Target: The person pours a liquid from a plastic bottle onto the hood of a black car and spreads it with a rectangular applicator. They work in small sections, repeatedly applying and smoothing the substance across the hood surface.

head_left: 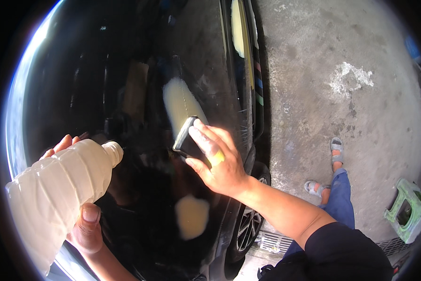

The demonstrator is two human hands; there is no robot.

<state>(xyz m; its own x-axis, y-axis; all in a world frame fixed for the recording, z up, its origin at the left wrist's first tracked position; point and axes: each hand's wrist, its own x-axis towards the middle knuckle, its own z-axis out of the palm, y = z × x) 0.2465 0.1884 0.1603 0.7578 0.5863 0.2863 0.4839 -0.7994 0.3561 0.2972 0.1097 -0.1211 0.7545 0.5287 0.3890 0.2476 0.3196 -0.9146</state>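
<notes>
My left hand grips a ribbed, cloudy plastic bottle. The bottle is tilted, its neck pointing right over the glossy black car body; whether a cap is on cannot be told. With my right hand I hold a dark sanding block or folded abrasive sheet by its edge. It touches the lower end of a long cream patch of body filler on the panel. A yellow band wraps one finger of that hand, and pale residue coats the fingers. Closer to me lies a second, rounder filler patch.
Another filler patch runs along the car's far right edge. A car wheel sits below my right forearm. On the concrete floor stand my sandalled feet, near a drain grate. A green plastic stool is at the right.
</notes>
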